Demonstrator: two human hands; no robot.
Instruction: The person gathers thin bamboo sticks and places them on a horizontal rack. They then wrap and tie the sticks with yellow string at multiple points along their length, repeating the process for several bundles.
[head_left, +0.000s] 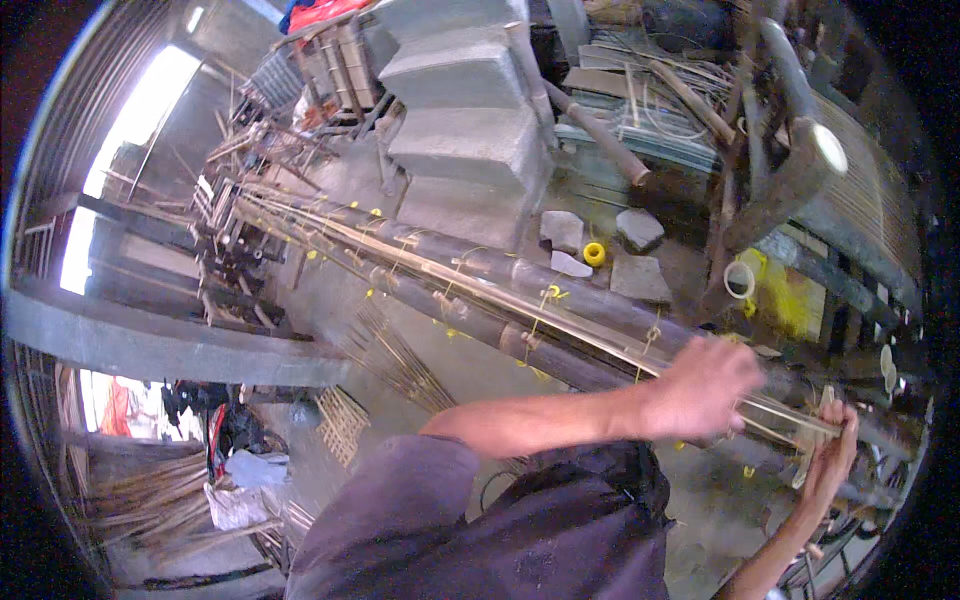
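Observation:
Long pale bamboo strips (600, 345) run in a bundle along dark round poles (590, 300), slanting from the far left to the near right. Yellow ties (555, 292) are knotted at intervals along them. My left hand (705, 388) is over the strips, its fingers curled in and blurred; what they hold is hidden. Farther right, my right hand (832, 448) is closed about the near end of the bamboo strips, where a short light slat crosses them. The hand partly covers that slat.
Concrete steps (455, 140) rise beyond the poles. Stone blocks (640, 278) and a yellow tape roll (594, 254) lie on the floor. Thin sticks (400, 360) lie this side of the poles. Thick bamboo poles (790, 180) stand at the right; a grey beam (170, 340) crosses the left.

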